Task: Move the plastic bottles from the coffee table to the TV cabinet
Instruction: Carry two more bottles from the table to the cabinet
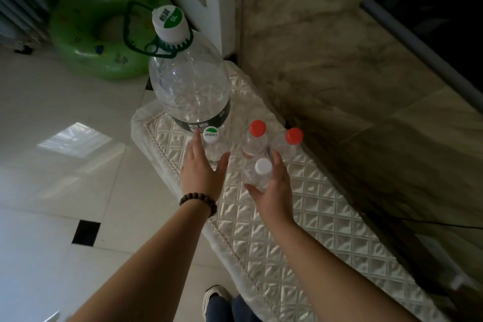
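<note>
**Q:** So where had the bottles ended up at that point?

**Me:** All five I could count were standing on the quilted cover [274, 217] of the TV cabinet, bunched at its far end. The big jug [189, 81] was at the very end, then the small green-label bottle [211, 138] touching its base, two red-capped bottles [257, 136] [292, 138] toward the wall, and a white-capped bottle [261, 170] nearest me. My guess is they were packed tight to leave the rest of the cover free.

**Q:** And the hands?

**Me:** The left hand [202, 172] had its fingers spread loose around the green-label bottle, not squeezing. The right hand [274, 188] was cupped open beside the white-capped one, thumb in front, fingers behind. Looked to me like letting go, but I couldn't tell contact for sure.

**Q:** Anything you couldn't see?

**Me:** The coffee table was out of frame, so no idea whether more bottles waited there. The clear bodies blurred into the shiny cover. A green swim ring [86, 34] sat on the floor beyond.
</note>
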Available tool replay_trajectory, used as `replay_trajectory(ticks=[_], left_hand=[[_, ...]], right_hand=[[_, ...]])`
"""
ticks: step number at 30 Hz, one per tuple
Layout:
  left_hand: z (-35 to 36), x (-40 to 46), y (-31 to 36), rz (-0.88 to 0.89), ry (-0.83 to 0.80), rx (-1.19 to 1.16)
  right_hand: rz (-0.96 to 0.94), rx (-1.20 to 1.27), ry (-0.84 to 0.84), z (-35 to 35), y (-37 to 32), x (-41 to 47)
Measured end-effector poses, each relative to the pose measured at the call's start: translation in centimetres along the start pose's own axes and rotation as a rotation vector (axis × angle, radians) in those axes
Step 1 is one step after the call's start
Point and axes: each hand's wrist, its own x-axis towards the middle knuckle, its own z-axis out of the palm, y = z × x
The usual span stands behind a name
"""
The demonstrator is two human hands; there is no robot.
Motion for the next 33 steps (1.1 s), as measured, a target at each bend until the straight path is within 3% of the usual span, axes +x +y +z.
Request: replay_trajectory(ticks=[6, 18, 24, 33], left_hand=[[-3.9, -3.4, 1.9, -0.021, 0.028, 0.131], [-16.4, -15.8, 4.5, -0.148, 0.137, 0.256], [-20.5, -21.8, 1.9, -0.322, 0.234, 0.249], [-27.4, -33.0, -5.0, -0.647, 0.436, 0.215]], right_hand=[[-0.025, -0.027, -0.029, -3.8, -2.6, -2.3], [-0.356, -0.334, -0.143, -13.1, -9.8, -9.3], [-0.513, -0.419, -0.301, -11.5, -14.2, -12.7], [-0.817, -0.494, -0.531, -3.8, -19.7, -22.7]])
